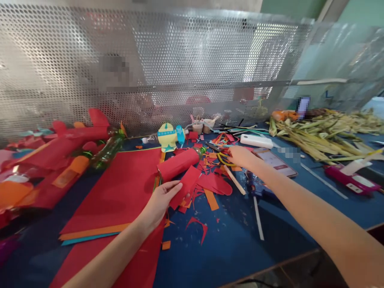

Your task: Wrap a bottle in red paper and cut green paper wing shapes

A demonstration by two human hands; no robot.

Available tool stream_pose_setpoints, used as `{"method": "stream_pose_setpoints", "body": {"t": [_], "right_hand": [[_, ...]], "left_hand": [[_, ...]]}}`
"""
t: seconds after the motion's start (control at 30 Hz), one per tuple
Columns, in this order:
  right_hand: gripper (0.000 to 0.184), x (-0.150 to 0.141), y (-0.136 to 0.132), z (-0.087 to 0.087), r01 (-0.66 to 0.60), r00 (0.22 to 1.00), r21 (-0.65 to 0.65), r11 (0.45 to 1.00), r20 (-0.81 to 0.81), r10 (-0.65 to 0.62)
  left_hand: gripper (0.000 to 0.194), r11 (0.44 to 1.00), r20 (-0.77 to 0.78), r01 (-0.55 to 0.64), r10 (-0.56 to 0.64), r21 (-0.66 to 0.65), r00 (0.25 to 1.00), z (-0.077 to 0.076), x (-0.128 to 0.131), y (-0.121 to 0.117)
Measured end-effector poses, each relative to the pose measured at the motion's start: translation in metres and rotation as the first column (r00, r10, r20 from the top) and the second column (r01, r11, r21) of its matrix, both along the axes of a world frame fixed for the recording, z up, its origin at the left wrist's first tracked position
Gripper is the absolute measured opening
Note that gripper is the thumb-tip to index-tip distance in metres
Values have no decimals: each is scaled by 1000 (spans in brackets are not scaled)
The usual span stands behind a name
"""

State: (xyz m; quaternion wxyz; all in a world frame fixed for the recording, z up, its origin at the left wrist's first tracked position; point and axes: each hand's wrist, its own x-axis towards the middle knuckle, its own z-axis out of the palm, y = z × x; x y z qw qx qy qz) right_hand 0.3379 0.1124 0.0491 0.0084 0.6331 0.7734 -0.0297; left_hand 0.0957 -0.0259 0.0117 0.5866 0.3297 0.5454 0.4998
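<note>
A small rectangular piece of red paper [189, 180] is pinched between the thumb and fingers of my left hand [163, 200], raised over the table. My right hand [240, 156] reaches forward to a pair of scissors [223, 159] with yellow handles; its fingers are closed at the handles, partly hidden, and the dark blades point left. Between and beyond my hands lies a bottle wrapped in red paper [178, 163], its green neck to the right. Red and orange paper scraps [214, 184] are scattered under both hands. A stack of red sheets [111, 192] lies left of my left hand.
A glue gun [255, 184] and a phone [276, 162] lie by my right forearm. Behind are a white power strip [256, 141] and a yellow paper figure [168, 138]. Red-wrapped bottles [72, 140] crowd the left, dried husks [318, 132] the right. A perforated metal screen [180, 60] bounds the back.
</note>
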Motion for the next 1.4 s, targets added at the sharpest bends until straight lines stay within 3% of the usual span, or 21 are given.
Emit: {"method": "stream_pose_setpoints", "body": {"t": [0.17, 0.3, 0.4, 0.5, 0.57, 0.63, 0.77, 0.97, 1.3, 1.4], "right_hand": [[25, -2, 16, -7, 18, 998, -52, 998, 56, -15], [23, -1, 18, -7, 2, 1000, -45, 999, 26, -1], [24, -5, 7, -3, -44, 998, 4, 999, -49, 44], [28, -16, -24, -1, -162, 969, 35, 986, -181, 165], [34, -26, -51, -2, -276, 915, 7, 961, -303, 266], [33, -35, -77, -6, -373, 773, 12, 928, -548, 318], [27, -42, -106, -18, -343, 745, 48, 938, -594, 303], [25, -36, -102, -35, -398, 525, -68, 915, -835, 166], [15, -38, -101, -39, -431, 345, -144, 891, -939, 15], [22, -39, -100, -42, -389, 271, -164, 907, -961, -58]], "left_hand": [[12, 1000, 10, 26, -26, -2, 1000, 3, 1, -1], [22, 999, 2, 48, -48, 16, 999, 0, 0, -1], [31, 998, -12, 56, -56, 39, 998, -6, -1, 0], [37, 997, -39, 56, -54, 55, 998, -11, -2, 0], [38, 996, -62, 63, -59, 58, 996, -11, -2, -2], [36, 995, -82, 81, -76, 58, 994, -9, -1, -4], [29, 988, -102, 143, -138, 49, 985, 0, 1, -8], [21, 983, -138, 174, -166, 49, 976, 10, 0, -10], [36, 977, -105, 210, -205, 35, 973, 0, -10, -1], [35, 975, -97, 219, -215, 28, 972, 0, -10, 0]]}}
